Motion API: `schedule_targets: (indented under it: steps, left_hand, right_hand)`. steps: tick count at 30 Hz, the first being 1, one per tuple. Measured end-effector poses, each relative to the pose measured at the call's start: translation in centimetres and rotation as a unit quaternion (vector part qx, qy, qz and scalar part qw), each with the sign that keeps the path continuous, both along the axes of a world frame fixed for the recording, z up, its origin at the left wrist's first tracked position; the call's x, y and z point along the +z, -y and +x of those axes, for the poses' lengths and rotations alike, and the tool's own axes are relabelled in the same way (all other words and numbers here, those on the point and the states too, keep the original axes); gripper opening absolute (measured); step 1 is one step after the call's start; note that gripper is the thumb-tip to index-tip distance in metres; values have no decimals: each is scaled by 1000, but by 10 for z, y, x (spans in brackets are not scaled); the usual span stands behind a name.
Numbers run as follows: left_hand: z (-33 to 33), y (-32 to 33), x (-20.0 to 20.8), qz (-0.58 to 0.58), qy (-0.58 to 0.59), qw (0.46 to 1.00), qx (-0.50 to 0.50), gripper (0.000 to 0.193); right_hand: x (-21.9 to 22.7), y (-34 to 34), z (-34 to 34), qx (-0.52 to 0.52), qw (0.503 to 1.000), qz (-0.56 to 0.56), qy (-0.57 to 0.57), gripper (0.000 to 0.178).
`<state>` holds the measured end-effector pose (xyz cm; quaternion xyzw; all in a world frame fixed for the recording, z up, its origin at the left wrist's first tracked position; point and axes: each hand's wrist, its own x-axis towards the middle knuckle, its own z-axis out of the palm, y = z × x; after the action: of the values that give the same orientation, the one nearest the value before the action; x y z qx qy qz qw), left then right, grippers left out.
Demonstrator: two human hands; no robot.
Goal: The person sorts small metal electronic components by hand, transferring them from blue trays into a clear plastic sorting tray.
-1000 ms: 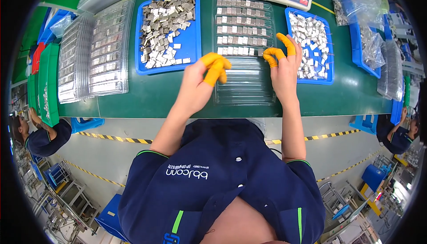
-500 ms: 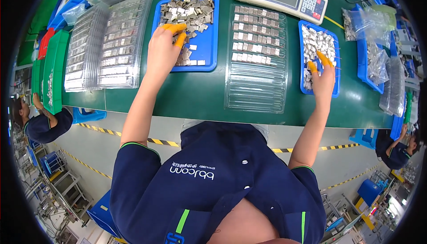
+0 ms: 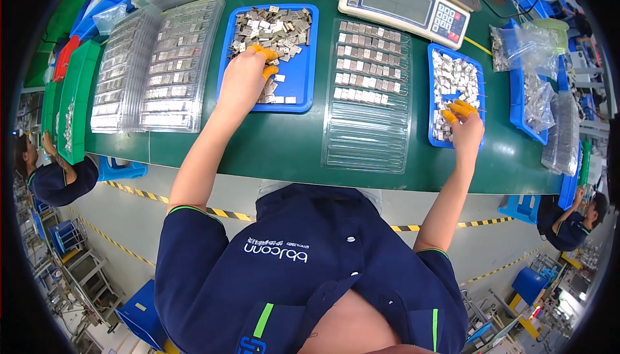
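My left hand [image 3: 242, 81], with yellow finger cots, reaches into a blue tray [image 3: 298, 89] of small flat metal pieces [image 3: 274, 26]. Its fingers are curled over the pieces; what lies between the fingertips is hidden. My right hand [image 3: 467, 129], also in yellow cots, is at the near part of a smaller blue tray [image 3: 434, 135] heaped with small white pieces [image 3: 454, 73]. Its thumb and fingers are drawn together in a pinch on a small white piece, partly covered. Between the trays lies a clear ribbed plastic tray [image 3: 367, 137], its far rows filled with metal-and-white pieces [image 3: 368, 66].
Stacked clear trays with filled rows [image 3: 174, 73] stand left, beside a green bin [image 3: 76, 105]. A weighing scale [image 3: 403, 2] sits at the back. Bagged parts in a blue bin [image 3: 533, 102] are at the right. Other people work at both far sides.
My right hand has drawn nearer to me within its tray, and its fingers have come closer together. My left hand has shifted slightly nearer and to the right over the metal pieces.
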<state>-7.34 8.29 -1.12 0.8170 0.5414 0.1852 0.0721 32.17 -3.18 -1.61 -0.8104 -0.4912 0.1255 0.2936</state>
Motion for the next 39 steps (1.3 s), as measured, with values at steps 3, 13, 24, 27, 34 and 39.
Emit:
schedule_targets:
  steps: [3, 13, 24, 27, 34, 39]
  left_hand:
    - [0, 1, -1, 3, -15, 1000, 7, 21]
    - [12, 11, 18, -290, 549, 784, 32, 25]
    - [90, 77, 21, -451, 716, 532, 5, 28]
    - [94, 82, 20, -456, 715, 530, 0, 28]
    - [103, 93, 18, -509, 621, 595, -33, 34]
    - [107, 91, 25, -529, 669, 522, -21, 35]
  right_hand:
    - [1, 2, -1, -16, 1000, 5, -9, 19]
    - [21, 5, -25, -83, 948, 220, -217, 17]
    - [46, 2, -134, 86, 857, 143, -487, 33]
    - [44, 4, -139, 88, 838, 122, -525, 31]
    - [17, 11, -151, 59, 886, 227, -399, 18]
    - [16, 10, -158, 56, 959, 256, -109, 19]
